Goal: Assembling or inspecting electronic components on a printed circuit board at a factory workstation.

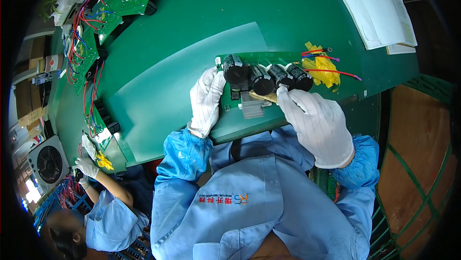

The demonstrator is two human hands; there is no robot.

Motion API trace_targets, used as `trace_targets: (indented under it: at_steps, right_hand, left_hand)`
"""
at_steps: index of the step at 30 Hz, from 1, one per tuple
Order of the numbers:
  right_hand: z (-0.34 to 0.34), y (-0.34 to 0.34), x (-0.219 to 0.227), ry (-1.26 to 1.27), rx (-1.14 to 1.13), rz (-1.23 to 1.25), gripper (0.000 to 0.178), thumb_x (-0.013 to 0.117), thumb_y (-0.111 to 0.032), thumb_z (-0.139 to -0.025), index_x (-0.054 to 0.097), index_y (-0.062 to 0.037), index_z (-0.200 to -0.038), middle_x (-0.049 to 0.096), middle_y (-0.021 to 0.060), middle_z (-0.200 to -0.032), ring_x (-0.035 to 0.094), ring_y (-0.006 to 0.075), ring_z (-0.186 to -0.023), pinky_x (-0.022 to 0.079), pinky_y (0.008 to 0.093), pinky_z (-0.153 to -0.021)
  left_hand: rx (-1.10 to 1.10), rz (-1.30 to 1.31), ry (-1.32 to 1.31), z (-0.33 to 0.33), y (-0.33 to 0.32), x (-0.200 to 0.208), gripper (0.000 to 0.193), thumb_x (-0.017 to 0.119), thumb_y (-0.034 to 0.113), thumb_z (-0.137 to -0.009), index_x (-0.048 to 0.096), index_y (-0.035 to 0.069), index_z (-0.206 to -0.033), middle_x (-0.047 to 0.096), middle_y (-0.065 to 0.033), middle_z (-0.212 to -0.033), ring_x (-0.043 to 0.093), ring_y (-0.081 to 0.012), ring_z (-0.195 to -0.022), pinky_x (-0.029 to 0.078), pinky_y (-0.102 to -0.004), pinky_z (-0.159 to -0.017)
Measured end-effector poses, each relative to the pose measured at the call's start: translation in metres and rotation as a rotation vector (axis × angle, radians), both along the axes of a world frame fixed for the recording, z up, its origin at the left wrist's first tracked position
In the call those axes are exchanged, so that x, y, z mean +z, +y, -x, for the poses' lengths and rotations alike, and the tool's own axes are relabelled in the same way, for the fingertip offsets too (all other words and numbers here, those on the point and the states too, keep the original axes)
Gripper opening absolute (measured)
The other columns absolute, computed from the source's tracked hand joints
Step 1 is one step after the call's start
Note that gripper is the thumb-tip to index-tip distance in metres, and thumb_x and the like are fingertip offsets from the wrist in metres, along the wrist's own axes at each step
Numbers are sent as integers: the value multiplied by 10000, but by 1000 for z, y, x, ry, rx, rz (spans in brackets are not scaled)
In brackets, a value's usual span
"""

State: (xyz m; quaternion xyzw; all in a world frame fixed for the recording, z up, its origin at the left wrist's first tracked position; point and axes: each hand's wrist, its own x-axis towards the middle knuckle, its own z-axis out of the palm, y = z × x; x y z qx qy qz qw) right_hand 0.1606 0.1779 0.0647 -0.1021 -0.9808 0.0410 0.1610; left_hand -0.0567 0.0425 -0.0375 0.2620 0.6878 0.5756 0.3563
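A green circuit board [224, 102] rests on the table's near edge, with several large black cylindrical capacitors [262, 81] and a grey metal heat sink [252, 106] on it. My gloved left hand [206, 99] grips the board's left edge, its thumb and fingers closed there. My gloved right hand [317, 123] is at the capacitors, fingertips pinched together against the near end of the middle ones. Something small and pale shows at those fingertips; I cannot make out what it is. A tan strip [264, 96] lies just under them. Red and blue wires [331, 71] leave the board's right end.
Yellow tape or plastic [322, 68] lies beside the wires. A translucent sheet [187, 72] covers part of the green table. More wired boards [89, 51] line the left side, papers [377, 12] the far right. At lower left, a co-worker's gloved hands [87, 168] work near a fan [49, 164].
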Motion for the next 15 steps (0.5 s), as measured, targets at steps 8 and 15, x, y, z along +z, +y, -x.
trace_targets:
  at_steps: [8, 15]
  right_hand:
    - [-1, 3, -12, 93, 37, -76, 380, 690, -79, -696, 661, 24, -1061, 544, 74, -994, 542, 145, -694, 379, 279, -474]
    - [6, -4, 7, -21, -59, -60, 316, 704, -86, -696, 673, -7, -1000, 537, 37, -982, 515, 132, -666, 364, 287, -459]
  left_hand:
    - [-12, -11, 30, -1, 2, 4, 351, 627, 240, -992, 615, -24, -1223, 678, -82, -1070, 599, -128, -965, 473, -275, -890]
    - [-11, 27, 93, -1, 3, 5, 351, 641, 235, -984, 617, -23, -1221, 680, -96, -1073, 606, -143, -964, 476, -286, -896]
